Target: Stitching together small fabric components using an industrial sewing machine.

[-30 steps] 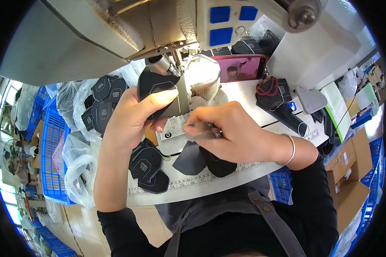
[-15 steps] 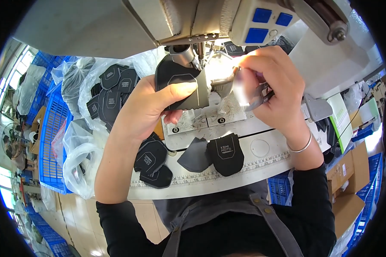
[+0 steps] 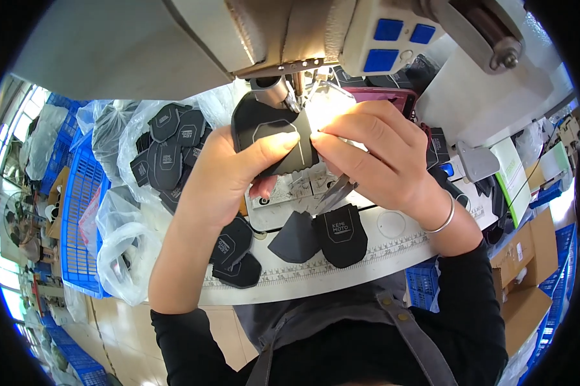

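A black padded fabric piece (image 3: pixel 264 122) with a pale outline lies under the needle area of a sewing machine (image 3: pixel 296 96). My left hand (image 3: pixel 229 164) grips it, thumb on top and fingers beneath. At the right edge of that piece, the thumb and fingertips of my right hand (image 3: pixel 374 151) are pinched together; whatever is between them is too small to make out. Out of the same hand, below its palm, stick the pointed metal blades of what look like thread snips (image 3: pixel 337 192). Nearer me on the machine bed rest a rounded black piece (image 3: pixel 341 238) and a dark grey piece (image 3: pixel 294 239).
More black pieces (image 3: pixel 237 257) overlap at the bed's left edge. Others are heaped in clear plastic (image 3: pixel 168 151), beside a blue crate (image 3: pixel 81 212). A ruler strip (image 3: pixel 393 249) runs along the front edge. Cardboard boxes (image 3: pixel 525 257) stand at right.
My right hand has come left and down to the edge of the fabric piece, its fingertips now against it. The metal tool has swung to point down-left. My left hand has hardly moved.
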Demonstrator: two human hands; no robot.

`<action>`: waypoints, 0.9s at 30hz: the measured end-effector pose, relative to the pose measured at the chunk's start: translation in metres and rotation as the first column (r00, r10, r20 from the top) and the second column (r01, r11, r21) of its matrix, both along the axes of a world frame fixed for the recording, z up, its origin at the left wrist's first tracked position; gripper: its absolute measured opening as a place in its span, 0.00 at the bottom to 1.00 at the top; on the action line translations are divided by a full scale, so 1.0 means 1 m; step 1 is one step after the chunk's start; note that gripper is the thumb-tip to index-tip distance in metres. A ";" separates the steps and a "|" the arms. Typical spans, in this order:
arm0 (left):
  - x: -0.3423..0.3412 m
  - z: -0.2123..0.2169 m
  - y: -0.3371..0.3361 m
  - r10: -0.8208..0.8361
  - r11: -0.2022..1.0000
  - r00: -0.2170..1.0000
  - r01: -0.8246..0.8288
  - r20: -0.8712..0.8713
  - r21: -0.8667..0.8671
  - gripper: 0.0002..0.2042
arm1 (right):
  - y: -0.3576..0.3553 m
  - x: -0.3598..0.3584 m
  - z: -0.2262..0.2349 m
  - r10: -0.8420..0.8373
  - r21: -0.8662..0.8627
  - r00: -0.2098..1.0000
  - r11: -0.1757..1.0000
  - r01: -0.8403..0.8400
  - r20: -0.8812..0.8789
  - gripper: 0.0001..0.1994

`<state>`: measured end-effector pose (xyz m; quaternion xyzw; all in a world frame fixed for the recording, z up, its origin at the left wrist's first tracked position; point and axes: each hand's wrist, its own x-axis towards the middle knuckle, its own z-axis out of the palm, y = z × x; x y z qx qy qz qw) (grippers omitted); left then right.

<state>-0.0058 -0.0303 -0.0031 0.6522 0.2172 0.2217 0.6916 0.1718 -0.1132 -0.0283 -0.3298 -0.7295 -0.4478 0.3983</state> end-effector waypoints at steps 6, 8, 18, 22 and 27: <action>0.003 0.000 -0.008 0.092 0.996 0.996 -0.092 0.017 0.000 0.10 | -0.001 0.000 0.000 0.014 -0.022 1.000 1.000 -0.014 -0.013 0.12; 0.003 -0.003 -0.003 0.085 0.996 0.996 -0.086 0.021 0.030 0.10 | 0.000 -0.001 -0.001 0.012 -0.029 1.000 1.000 -0.012 -0.001 0.12; 0.005 -0.004 0.004 0.103 0.994 0.994 -0.105 0.044 0.028 0.10 | 0.000 -0.004 -0.002 -0.007 -0.001 1.000 1.000 0.007 -0.011 0.12; 0.008 -0.003 0.008 0.076 0.997 0.995 -0.077 0.072 0.013 0.10 | 0.003 -0.004 -0.003 -0.005 0.044 1.000 0.999 0.006 -0.012 0.12; 0.010 -0.003 0.016 0.057 0.997 0.993 -0.053 0.102 -0.048 0.08 | 0.000 -0.005 -0.002 -0.032 -0.005 0.999 0.999 0.032 -0.028 0.11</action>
